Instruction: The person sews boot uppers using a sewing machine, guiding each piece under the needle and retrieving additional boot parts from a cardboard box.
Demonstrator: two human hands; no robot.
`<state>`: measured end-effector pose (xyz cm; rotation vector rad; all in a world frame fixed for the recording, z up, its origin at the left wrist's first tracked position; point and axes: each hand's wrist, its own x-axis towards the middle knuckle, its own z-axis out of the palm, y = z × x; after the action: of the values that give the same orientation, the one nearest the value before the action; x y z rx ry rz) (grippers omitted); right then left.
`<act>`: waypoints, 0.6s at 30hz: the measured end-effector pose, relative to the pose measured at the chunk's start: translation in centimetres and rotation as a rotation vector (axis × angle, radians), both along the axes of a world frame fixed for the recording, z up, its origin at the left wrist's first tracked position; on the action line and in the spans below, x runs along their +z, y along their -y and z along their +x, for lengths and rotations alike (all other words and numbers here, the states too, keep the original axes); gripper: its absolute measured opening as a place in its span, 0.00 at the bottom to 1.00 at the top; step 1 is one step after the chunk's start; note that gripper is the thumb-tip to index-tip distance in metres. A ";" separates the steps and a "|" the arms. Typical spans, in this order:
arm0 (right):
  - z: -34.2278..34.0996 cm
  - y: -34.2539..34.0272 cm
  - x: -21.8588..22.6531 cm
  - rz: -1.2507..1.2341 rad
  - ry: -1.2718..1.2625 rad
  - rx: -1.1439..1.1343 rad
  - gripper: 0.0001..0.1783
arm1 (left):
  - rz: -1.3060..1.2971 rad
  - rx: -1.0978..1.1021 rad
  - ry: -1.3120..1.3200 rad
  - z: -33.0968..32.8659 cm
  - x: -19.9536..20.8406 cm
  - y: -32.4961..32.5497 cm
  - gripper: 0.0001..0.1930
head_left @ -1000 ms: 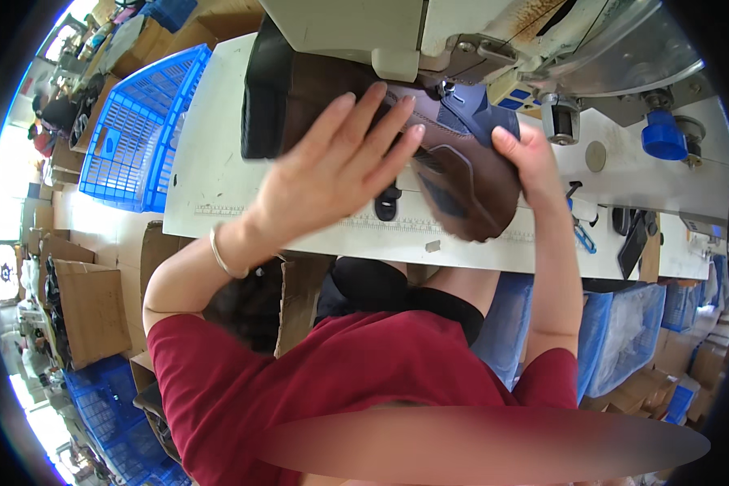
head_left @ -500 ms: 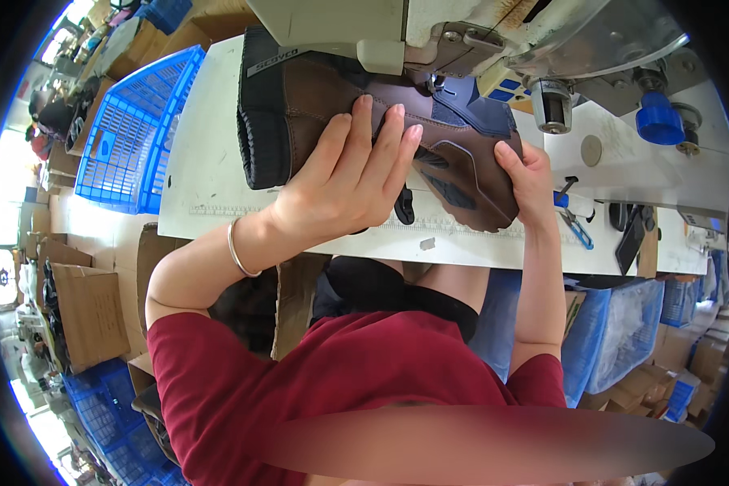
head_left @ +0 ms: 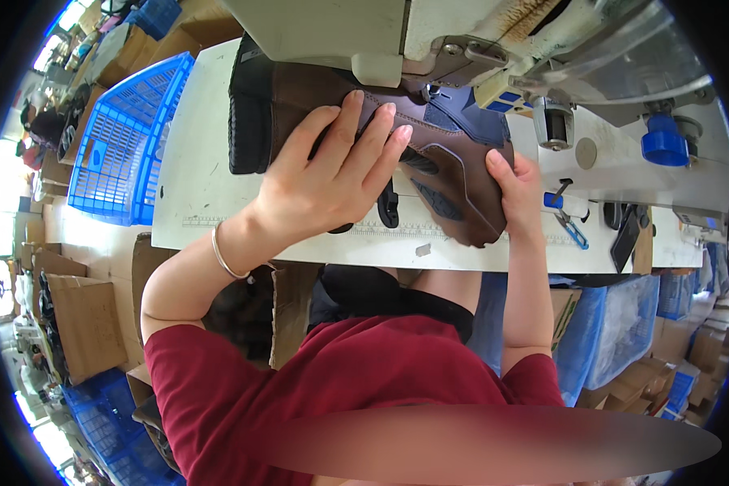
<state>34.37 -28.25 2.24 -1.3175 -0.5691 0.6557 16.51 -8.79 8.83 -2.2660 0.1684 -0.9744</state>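
A brown boot upper (head_left: 479, 198) with a black padded collar (head_left: 249, 117) and grey-blue panels lies on the white work table (head_left: 194, 186), partly beneath the head of a sewing machine (head_left: 332, 32). My left hand (head_left: 316, 182) rests on its brown side, fingers stretched and a little spread, pressing from above. At the right end my right hand (head_left: 518, 190) pinches the edge, with the thumb on top and the other fingers mostly hidden. The presser foot (head_left: 432, 91) stands at the grey-blue panel, close to a seam; the needle tip is too small to make out.
A blue plastic basket (head_left: 121, 154) stands left of the table. Blue-handled snips (head_left: 573, 231), a black phone (head_left: 624, 243) and a small hammer-like tool (head_left: 560, 191) lie at the right. Cardboard boxes (head_left: 81, 324) and a plastic-lined crate (head_left: 624, 332) stand lower down.
The boot upper has turned slightly, its right end swinging a little toward me. Both hands have shifted slightly with it, keeping their places. The whole view has also moved a little.
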 end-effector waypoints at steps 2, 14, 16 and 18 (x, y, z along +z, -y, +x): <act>-0.8 -0.1 -0.3 0.002 0.030 -0.055 0.15 | -0.040 -0.075 0.002 0.1 0.1 -0.8 0.14; -6.6 -2.7 -2.8 0.199 -0.107 -0.292 0.10 | -0.028 -0.278 -0.123 1.3 1.9 -6.1 0.22; -7.1 -3.1 -3.0 0.227 -0.120 -0.345 0.10 | -0.012 -0.285 -0.127 1.5 2.1 -6.3 0.23; -7.3 -3.3 -3.1 0.241 -0.105 -0.353 0.10 | 0.018 -0.301 -0.109 1.8 2.3 -6.6 0.24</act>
<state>27.04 -24.90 -0.83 -1.1129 -0.3079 0.3504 18.31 -2.18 11.14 -2.3202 0.5768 -0.9935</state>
